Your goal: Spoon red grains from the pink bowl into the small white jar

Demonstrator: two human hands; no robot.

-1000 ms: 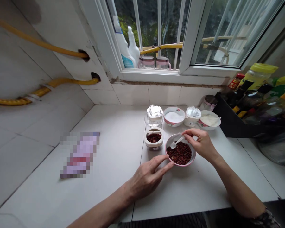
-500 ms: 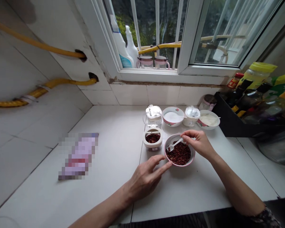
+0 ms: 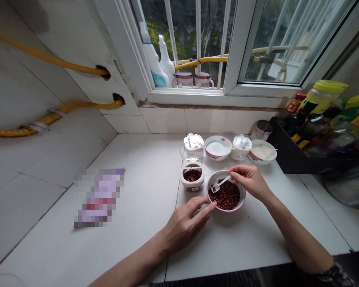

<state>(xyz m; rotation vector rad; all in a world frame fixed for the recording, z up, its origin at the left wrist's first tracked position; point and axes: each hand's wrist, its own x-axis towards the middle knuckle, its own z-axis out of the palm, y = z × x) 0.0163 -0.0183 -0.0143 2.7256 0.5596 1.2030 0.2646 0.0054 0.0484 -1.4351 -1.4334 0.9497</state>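
Observation:
A small white spoon (image 3: 223,182) is pinched by its handle in my right hand (image 3: 251,180). The spoon's bowl, with a few dark red bits on it, is over the left part of a pink-rimmed bowl (image 3: 242,200). Dark red dried peppercorns (image 3: 228,195), by their look, fill much of that bowl. My left hand (image 3: 188,220) has its fingers stretched out, the index fingertip at the bowl's left rim. Just left of the bowl stands an opened seasoning jar (image 3: 192,182) with the same dark red bits inside; its clear lid (image 3: 192,150) is tipped back.
Behind stand a flowered bowl of white grains (image 3: 210,151), a lidded white jar (image 3: 241,148) and a bowl of pale powder (image 3: 267,159). A black rack (image 3: 283,153) of bottles is at right. A blurred purple packet (image 3: 100,195) lies at left.
The spoon's bowl has shifted very slightly within the pink-rimmed bowl. Both hands stay nearly where they were, and the view has tilted a touch.

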